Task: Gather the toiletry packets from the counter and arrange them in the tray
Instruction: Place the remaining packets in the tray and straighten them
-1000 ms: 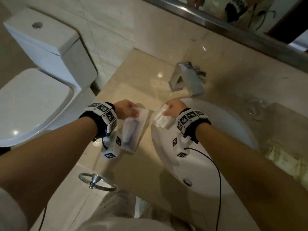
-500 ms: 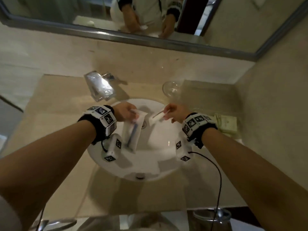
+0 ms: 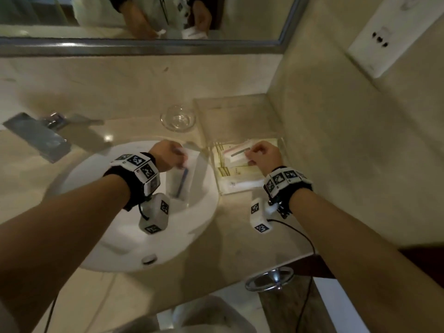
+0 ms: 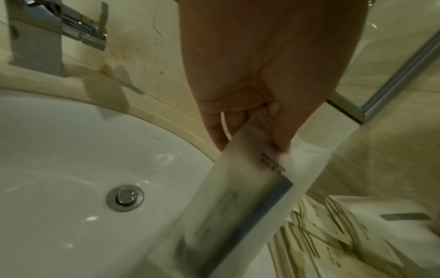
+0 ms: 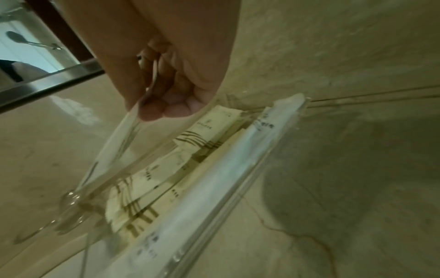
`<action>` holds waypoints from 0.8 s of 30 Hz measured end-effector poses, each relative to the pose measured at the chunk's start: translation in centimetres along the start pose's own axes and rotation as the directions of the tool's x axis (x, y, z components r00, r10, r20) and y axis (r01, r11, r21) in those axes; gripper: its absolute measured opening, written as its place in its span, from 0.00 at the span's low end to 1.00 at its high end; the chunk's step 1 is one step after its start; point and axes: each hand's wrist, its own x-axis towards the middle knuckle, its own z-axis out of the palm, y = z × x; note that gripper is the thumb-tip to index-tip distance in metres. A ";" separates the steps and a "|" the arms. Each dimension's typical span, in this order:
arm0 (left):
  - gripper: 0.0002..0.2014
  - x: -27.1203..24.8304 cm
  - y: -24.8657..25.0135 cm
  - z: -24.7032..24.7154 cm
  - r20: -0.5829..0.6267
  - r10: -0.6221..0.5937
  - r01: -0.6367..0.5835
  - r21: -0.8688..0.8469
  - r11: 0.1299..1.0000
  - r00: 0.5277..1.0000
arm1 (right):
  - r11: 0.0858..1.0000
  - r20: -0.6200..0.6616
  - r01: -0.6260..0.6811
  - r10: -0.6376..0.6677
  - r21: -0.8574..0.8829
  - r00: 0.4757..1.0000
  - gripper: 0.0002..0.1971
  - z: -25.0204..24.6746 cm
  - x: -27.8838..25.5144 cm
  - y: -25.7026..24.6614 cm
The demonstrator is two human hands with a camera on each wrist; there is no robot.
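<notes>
A clear tray (image 3: 281, 143) stands on the counter right of the basin and holds several cream and white packets (image 3: 227, 173). My right hand (image 3: 262, 156) hovers over the tray, pinching a white packet with a pink edge and a grey strip (image 3: 236, 153); the right wrist view shows the fingers (image 5: 166, 105) curled round that packet (image 5: 114, 146) above the tray's packets (image 5: 190, 141). My left hand (image 3: 168, 155) grips a long translucent packet with a blue item inside (image 3: 181, 180) above the basin; in the left wrist view the packet (image 4: 228, 216) hangs down from the fingers (image 4: 283, 131).
The white basin (image 3: 115, 241) with its drain (image 4: 125, 197) lies left of the tray. A chrome tap (image 3: 36, 135) stands at the back left and a glass dish (image 3: 177, 120) behind the tray. The side wall rises close on the right, with a socket plate (image 3: 384, 37).
Both hands moved right along the counter with their packets. The right hand went from above the basin to over the tray; the left hand now holds its packet at the basin's right side.
</notes>
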 end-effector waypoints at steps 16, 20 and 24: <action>0.11 1.6 -1.0 2.1 -0.064 -0.066 0.069 0.044 0.997 0.996 | 0.966 0.047 -0.256 0.255 0.027 0.966 0.13 2.1 1.4 3.3; 0.11 1.8 -1.1 1.7 -0.074 -0.081 0.083 0.026 0.996 0.994 | 0.936 0.022 -0.243 0.257 -0.255 0.966 0.10 2.4 1.5 3.6; 0.08 1.8 -0.5 1.3 -0.095 -0.060 0.059 -0.006 0.998 0.994 | 0.827 0.000 -0.205 0.241 -0.524 0.971 0.14 2.8 1.7 3.7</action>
